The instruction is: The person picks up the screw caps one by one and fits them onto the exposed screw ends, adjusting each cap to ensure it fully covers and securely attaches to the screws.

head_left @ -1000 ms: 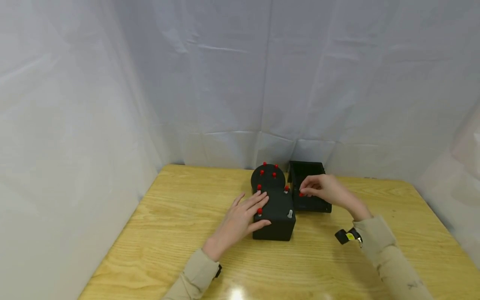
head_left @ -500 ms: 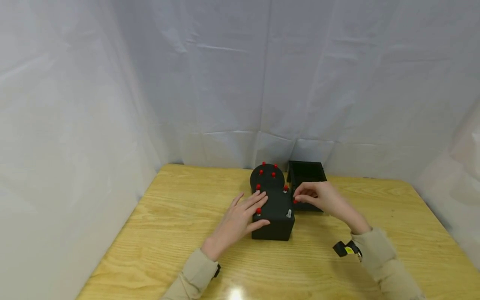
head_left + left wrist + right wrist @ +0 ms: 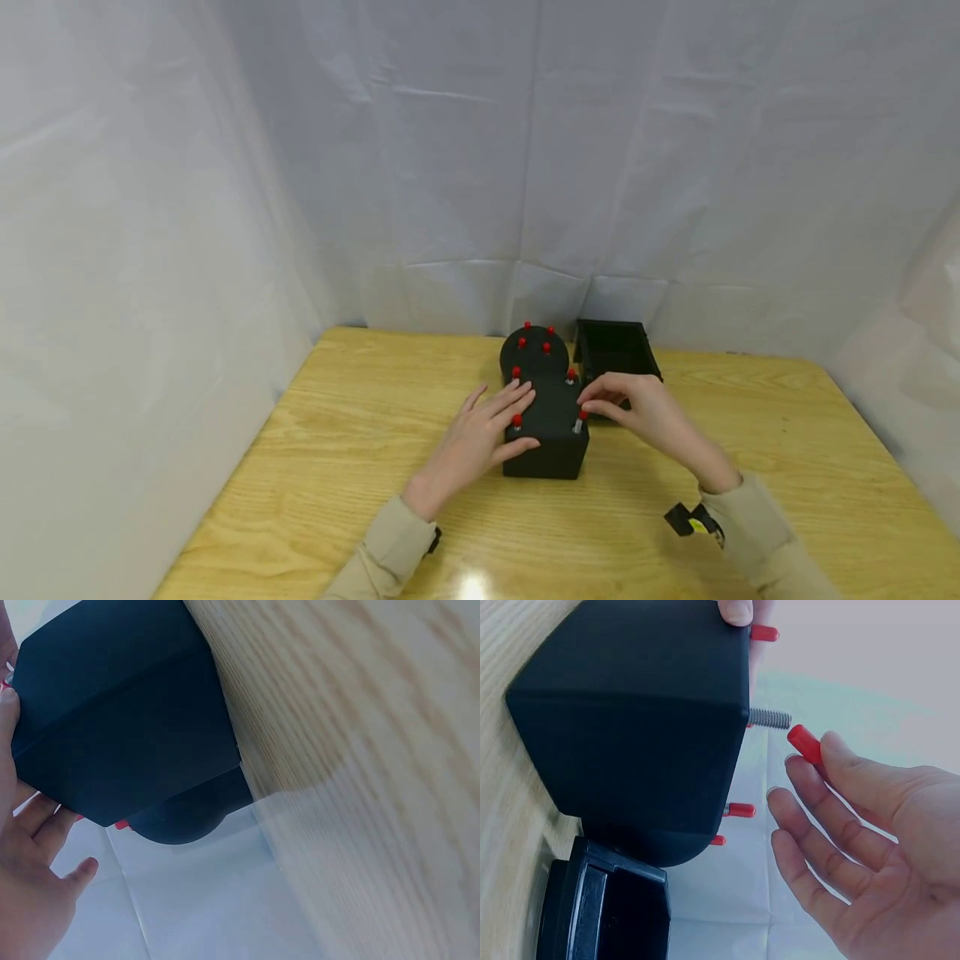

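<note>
On the pale wooden surface (image 3: 360, 433) stands a black block-shaped fixture (image 3: 551, 433) with bare threaded metal studs and small red caps on its top, and the left hand (image 3: 480, 437) rests on its left side with fingers laid flat and relaxed, grasping nothing. The right hand (image 3: 645, 412) pinches a small red plastic cap (image 3: 804, 742) between thumb and fingertips, just off the tip of the bare threaded stud (image 3: 769, 718) at the fixture's near right corner. An open black rectangular box (image 3: 617, 354) sits just behind the right hand, beside the fixture's round rear part.

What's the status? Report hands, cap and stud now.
Left hand braces black block. Right hand pinches red cap just off bare threaded stud, not yet on. Other studs capped; nothing between cap and stud.
</note>
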